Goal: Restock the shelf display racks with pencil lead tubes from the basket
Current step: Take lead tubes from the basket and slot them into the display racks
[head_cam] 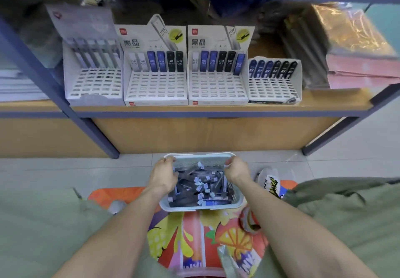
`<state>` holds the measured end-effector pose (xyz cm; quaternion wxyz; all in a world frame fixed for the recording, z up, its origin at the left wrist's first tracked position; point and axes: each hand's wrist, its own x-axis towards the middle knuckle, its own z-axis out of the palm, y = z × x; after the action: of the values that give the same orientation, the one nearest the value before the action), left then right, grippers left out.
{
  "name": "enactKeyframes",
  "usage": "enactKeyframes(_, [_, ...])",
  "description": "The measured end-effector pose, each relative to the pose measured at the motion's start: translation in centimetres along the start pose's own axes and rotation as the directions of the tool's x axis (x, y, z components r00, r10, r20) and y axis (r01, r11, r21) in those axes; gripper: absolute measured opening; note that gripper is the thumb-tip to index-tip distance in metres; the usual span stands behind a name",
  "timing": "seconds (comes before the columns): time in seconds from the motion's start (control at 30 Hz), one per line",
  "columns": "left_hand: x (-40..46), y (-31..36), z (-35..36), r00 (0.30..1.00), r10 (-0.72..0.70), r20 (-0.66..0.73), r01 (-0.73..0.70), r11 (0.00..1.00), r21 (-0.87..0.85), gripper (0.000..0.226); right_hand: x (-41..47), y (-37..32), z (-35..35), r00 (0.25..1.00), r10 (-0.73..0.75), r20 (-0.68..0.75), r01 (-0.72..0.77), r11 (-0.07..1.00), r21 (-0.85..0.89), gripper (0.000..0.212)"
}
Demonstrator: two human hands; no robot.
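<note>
1. Two bare forearms reach forward from the bottom of the head view, over green trousers and a bright fruit-print mat (194,241) on the tiled floor.
2. At 6 o'clock from the shelf, a pale plastic basket (201,205) sits on the far edge of the mat, heaped with dark and blue pencil lead tubes (200,185).
3. On the basket's 9 o'clock rim, the left hand (162,174) grips with fingers curled over the edge.
4. At the 3 o'clock rim, the right hand (237,169) grips likewise, fingers hooked over the far corner.
5. At 12 o'clock, four display racks stand side by side on the wooden shelf (194,108): a grey-topped rack (95,82) at the far left, two white racks (155,87) (217,87) marked HB 0.5 in the middle, and a smaller rack (275,82) at the right.
6. Each rack holds tubes only along its back row; the grid slots in front stand open.
7. Wrapped packets (355,45) lie at 2 o'clock on the shelf, blurred.
8. A printed shoe (270,182) shows at 3 o'clock of the basket.
</note>
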<state>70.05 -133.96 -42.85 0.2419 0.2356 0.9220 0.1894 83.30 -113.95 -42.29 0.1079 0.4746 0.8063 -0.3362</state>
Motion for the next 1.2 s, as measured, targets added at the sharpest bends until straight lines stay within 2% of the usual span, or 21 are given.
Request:
enactKeyframes(0.07, [0.4,0.9,0.7,0.997,-0.022,0.071,0.025,0.999,-0.037,0.046,0.4,0.0,1.1,0.995,0.021,0.095,-0.015,0.997,-0.069,0.021])
enactKeyframes(0.13, [0.8,1.2,2.0,0.990,-0.054,0.129,0.057,0.998,-0.021,0.043,1.5,0.5,2.7,0.991,0.055,0.120,-0.042,0.993,-0.109,0.023])
enactKeyframes(0.2, [1.0,0.7,3.7,0.983,-0.112,0.147,0.104,0.993,0.059,0.045,2.2,0.8,4.2,0.990,0.085,0.114,-0.064,0.982,-0.178,0.028])
enactKeyframes(0.3, [0.8,-0.4,5.7,0.968,-0.189,0.165,0.165,0.975,0.148,0.061,2.7,1.2,6.3,0.990,0.119,0.073,-0.098,0.965,-0.242,0.041])
enactKeyframes(0.37, [1.0,-0.8,6.5,0.968,-0.198,0.153,0.174,0.972,0.160,0.056,2.7,1.4,7.2,0.993,0.113,0.032,-0.100,0.957,-0.273,0.047])
enactKeyframes(0.5, [1.7,-0.5,7.6,0.954,-0.243,0.178,0.220,0.966,0.137,0.047,2.4,1.9,7.4,0.999,0.030,-0.015,-0.033,0.964,-0.266,0.035])
enactKeyframes(0.7, [1.1,-0.5,9.0,0.979,-0.193,0.064,0.186,0.977,0.108,0.046,1.9,3.0,8.0,0.997,0.056,0.059,-0.051,0.995,-0.086,0.041])
enactKeyframes(0.87, [1.7,-0.9,9.3,0.968,-0.234,0.086,0.231,0.972,0.042,0.030,1.8,3.4,7.6,0.990,0.116,0.077,-0.124,0.986,0.109,0.038])
enactKeyframes(0.93, [1.7,-1.0,9.5,0.972,-0.223,0.076,0.223,0.975,0.011,0.031,2.0,3.6,7.7,0.988,0.131,0.087,-0.144,0.976,0.165,0.038])
enactKeyframes(1.1, [1.2,-1.0,9.5,0.972,-0.195,0.128,0.207,0.975,-0.084,0.034,2.2,3.5,7.9,0.975,0.195,0.103,-0.216,0.939,0.268,0.058])
enactKeyframes(1.2, [1.0,-0.9,9.4,0.978,-0.161,0.135,0.180,0.973,-0.143,0.032,2.2,3.3,8.0,0.966,0.232,0.116,-0.259,0.899,0.353,0.061])
